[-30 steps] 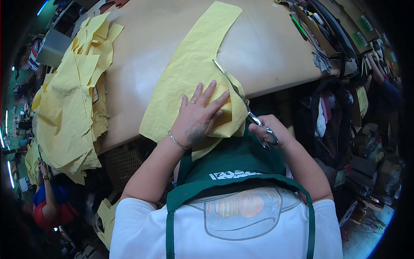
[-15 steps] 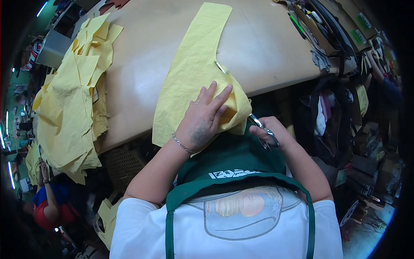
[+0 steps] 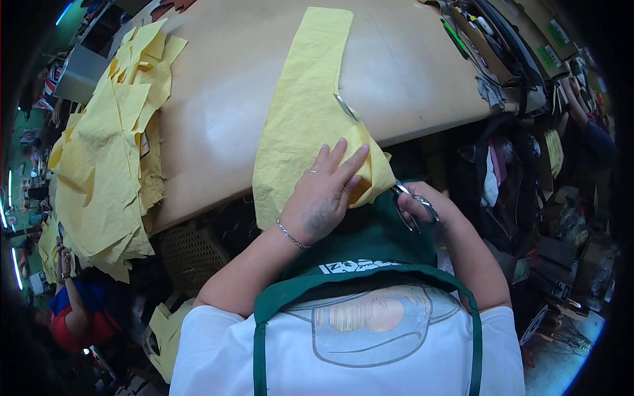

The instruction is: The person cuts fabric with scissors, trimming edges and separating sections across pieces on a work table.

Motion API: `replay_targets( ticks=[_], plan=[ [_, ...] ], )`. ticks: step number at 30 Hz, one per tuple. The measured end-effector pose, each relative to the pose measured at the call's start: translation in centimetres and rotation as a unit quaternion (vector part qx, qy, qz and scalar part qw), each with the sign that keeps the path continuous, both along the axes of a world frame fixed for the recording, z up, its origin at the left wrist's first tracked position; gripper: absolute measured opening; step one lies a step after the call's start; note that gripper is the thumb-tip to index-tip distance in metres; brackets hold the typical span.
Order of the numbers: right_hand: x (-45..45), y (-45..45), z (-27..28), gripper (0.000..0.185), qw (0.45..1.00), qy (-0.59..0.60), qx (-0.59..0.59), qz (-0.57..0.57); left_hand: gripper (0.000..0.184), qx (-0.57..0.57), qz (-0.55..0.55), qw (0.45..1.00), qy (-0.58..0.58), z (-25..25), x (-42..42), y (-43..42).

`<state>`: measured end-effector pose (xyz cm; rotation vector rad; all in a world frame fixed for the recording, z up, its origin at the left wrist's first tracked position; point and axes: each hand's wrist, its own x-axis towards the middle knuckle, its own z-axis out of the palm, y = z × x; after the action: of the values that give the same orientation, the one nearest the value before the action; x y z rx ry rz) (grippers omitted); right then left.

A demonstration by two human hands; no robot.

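A long piece of yellow cloth [image 3: 300,112] lies over the table's front edge, its near end hanging towards my green apron. Flat on its lower part rests my left hand [image 3: 327,191], fingers spread, beside a raised fold. My right hand [image 3: 422,201] grips the scissors [image 3: 416,210] by the handle loops, just off the table edge. Cloth covers the middle of the scissors. One blade tip shows again at the cloth's right edge, over the tabletop.
A thick pile of yellow cloth pieces [image 3: 102,178] hangs over the left side of the table [image 3: 218,86]. Boxes with pens and tools [image 3: 472,43] stand at the back right. A dark open bag [image 3: 502,178] hangs below. Another person [image 3: 76,310] is at the far left.
The cloth and my left hand have shifted right and slightly towards me. My right hand has moved a little right, and the scissors' handles are spread wider.
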<state>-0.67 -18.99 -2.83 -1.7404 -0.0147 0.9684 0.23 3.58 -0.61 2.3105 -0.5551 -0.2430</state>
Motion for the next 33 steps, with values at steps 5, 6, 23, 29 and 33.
replay_targets(
  ticks=[5, 6, 23, 29, 33],
  plan=[
    [1.2, 0.5, -0.1, 0.072, 0.999, 0.011, 0.028, 0.016, 0.039, 0.015, -0.013, 1.0, -0.008, -0.2, -0.8, -0.3],
    [1.4, 0.7, -0.1, 0.072, 0.999, 0.011, 0.034, 0.015, 0.039, 0.015, -0.014, 1.0, -0.006, -0.2, -1.0, -0.3],
    [0.3, 0.9, -0.2, 0.075, 0.999, -0.014, -0.001, -0.037, 0.038, -0.051, -0.015, 0.998, 0.035, 0.1, -1.2, -0.3],
    [-0.5, 1.0, -0.8, 0.073, 0.998, -0.016, -0.007, -0.054, 0.039, -0.132, -0.007, 0.99, 0.052, 0.3, -1.2, -0.6],
    [-0.7, 0.9, -0.5, 0.072, 0.998, -0.022, -0.001, -0.064, 0.039, -0.165, -0.009, 0.985, 0.051, 0.1, -1.2, -0.8]
  ],
)
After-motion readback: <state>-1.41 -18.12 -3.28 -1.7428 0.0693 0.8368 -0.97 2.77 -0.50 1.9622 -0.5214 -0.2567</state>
